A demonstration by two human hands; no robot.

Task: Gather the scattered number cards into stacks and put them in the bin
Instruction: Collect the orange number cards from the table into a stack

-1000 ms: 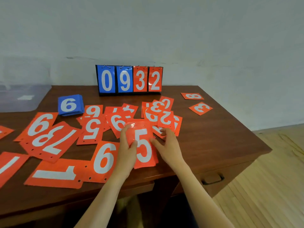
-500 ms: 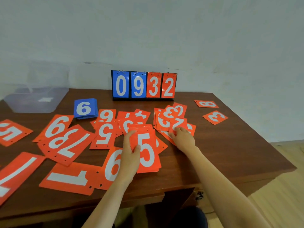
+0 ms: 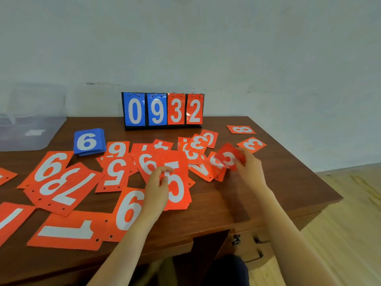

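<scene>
Two hands share the work. The left hand [image 3: 156, 188] grips a stack of orange number cards topped by a white 5 [image 3: 177, 182], straight out in front of the black flip scoreboard reading 0932 [image 3: 162, 110], with the thumb across the face of the top card. The right hand [image 3: 250, 168] pinches a small orange card printed with a 3 [image 3: 228, 156], raised off the pile in front of the scoreboard and to its right; the card is blurred.

The step in hand looks like adding that card to the stack. It is best laid flat on top with the corners squared before the pinch lets go, since these slick cards probably slide.

Bare brown wooden table [image 3: 268, 203] between the hands gives room to tap the edges even. The table's right edge runs close beyond the right hand. The clear plastic bin [image 3: 31, 129] sits well left of the scoreboard, past a blue card stack showing a 6 [image 3: 88, 142].
</scene>
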